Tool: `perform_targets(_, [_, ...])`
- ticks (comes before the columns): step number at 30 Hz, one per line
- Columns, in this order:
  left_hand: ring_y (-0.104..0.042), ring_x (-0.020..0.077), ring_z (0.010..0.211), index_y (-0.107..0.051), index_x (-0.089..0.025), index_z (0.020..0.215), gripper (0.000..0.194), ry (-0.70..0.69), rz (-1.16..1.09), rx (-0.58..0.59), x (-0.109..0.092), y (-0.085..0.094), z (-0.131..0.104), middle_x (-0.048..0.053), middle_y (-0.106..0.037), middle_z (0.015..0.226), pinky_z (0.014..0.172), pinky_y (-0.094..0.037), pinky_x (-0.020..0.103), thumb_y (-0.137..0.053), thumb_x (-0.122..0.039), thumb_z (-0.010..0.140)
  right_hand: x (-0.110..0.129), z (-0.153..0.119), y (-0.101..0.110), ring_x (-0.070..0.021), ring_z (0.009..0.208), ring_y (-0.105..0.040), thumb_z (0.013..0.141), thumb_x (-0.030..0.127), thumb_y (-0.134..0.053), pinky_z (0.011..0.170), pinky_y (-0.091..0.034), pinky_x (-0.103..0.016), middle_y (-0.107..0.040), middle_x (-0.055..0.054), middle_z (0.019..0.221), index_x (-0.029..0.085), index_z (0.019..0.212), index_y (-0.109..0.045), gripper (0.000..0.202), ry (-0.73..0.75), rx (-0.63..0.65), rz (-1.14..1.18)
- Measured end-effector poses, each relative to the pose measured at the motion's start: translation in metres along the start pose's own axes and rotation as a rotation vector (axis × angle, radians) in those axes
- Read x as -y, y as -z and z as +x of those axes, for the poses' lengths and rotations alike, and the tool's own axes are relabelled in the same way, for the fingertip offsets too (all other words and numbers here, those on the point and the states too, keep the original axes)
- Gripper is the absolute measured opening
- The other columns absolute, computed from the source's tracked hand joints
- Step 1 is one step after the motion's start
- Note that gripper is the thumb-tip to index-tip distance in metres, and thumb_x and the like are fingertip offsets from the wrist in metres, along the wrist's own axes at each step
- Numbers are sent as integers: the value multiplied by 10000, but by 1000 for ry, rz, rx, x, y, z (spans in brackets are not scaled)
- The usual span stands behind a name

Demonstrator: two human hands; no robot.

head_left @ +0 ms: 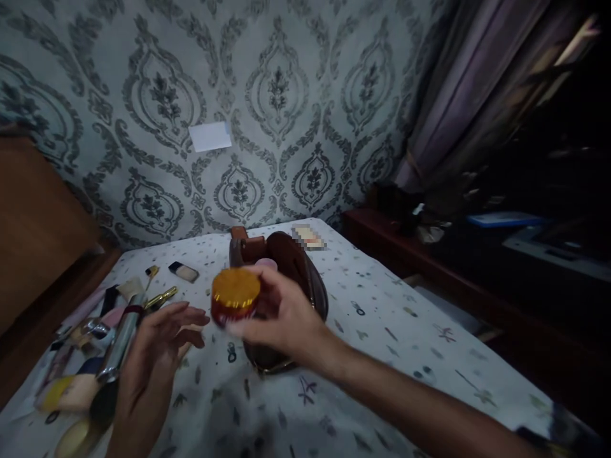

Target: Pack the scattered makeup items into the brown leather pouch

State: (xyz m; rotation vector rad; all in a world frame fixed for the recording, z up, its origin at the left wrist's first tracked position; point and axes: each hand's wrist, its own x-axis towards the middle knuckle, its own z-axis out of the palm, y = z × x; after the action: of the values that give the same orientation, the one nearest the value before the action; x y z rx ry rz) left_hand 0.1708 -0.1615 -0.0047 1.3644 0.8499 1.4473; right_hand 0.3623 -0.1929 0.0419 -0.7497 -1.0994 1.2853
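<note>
Jar (235,298), one: red body, scalloped gold lid, label blurred; centre of frame, upright or nearly so, raised in front of the bag.
Right hand (284,312): entering from lower right; fingers closed around the right side of the jar, thumb along its lower front.
Left hand (160,343): lower left of centre; fingers parted and loosely bent, just beside the jar but apart from it, no object seen in their hold.
Bag (292,257), brown: centre, gaping, partly hidden by right hand; a pink round item (267,263) shows at its opening.
Silver tube (121,343): lower left, among assorted cosmetics, some blurred.
Gold tube (161,297): just above the left hand.
Dark-capped bottle (184,272): left of the bag, lying on printed white cloth (382,331).
</note>
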Motion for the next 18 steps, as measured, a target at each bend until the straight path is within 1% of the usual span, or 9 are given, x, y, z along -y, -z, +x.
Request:
perform_targets(1, [-674, 266, 887, -692, -235, 1075, 476, 1, 17, 0, 4, -2, 2, 82, -718, 960, 647, -541, 322, -712, -617, 790, 5, 9, 9, -170, 985, -660, 641, 193, -847, 930, -519, -322, -699, 6, 1043, 226, 1043, -623, 461, 44, -55, 0])
perform_targets(3, [-656, 225, 868, -669, -220, 1089, 450, 34, 62, 5, 15, -1, 3, 67, -707, 942, 653, -517, 282, -707, -582, 823, 13, 29, 27, -171, 979, -662, 624, 211, -857, 950, -506, -332, -710, 6, 1006, 205, 1003, -623, 446, 84, -163, -20])
perform_targets(6, [-630, 183, 806, -659, -193, 1059, 431, 122, 108, 20, 34, 8, 3, 49, -692, 882, 646, -495, 249, -674, -574, 858, 14, 59, 47, -158, 897, -663, 619, 232, -843, 902, -509, -332, -713, 9, 936, 185, 965, -618, 415, 43, -275, -45])
perform_targets(9, [-633, 179, 793, -664, -180, 1031, 438, 171, 107, 6, 50, 18, 4, 44, -693, 852, 626, -485, 235, -681, -577, 847, 6, 80, 58, -151, 875, -661, 603, 186, -832, 862, -519, -316, -707, 8, 925, 179, 944, -600, 413, -13, -333, -69])
perform_targets(12, [-634, 177, 764, -670, -181, 1016, 449, 210, 97, -1, 61, 26, 5, 41, -696, 834, 598, -481, 230, -696, -587, 828, -6, 93, 64, -142, 812, -650, 602, 165, -829, 792, -530, -293, -691, 19, 866, 181, 921, -601, 392, -112, -377, -264])
perform_targets(15, [-639, 185, 746, -680, -181, 1004, 480, 254, 126, 45, 67, 34, 9, 48, -703, 833, 594, -503, 242, -718, -612, 796, -22, 101, 72, -150, 759, -640, 572, 124, -844, 725, -534, -288, -660, 34, 771, 183, 883, -616, 390, -188, -383, -440])
perform_targets(18, [-652, 206, 758, -692, -180, 992, 514, 281, 164, 111, 72, 38, 13, 60, -709, 828, 604, -530, 262, -737, -637, 761, -38, 106, 84, -166, 761, -645, 520, 59, -870, 712, -545, -295, -655, 40, 756, 192, 877, -646, 442, -231, -374, -483])
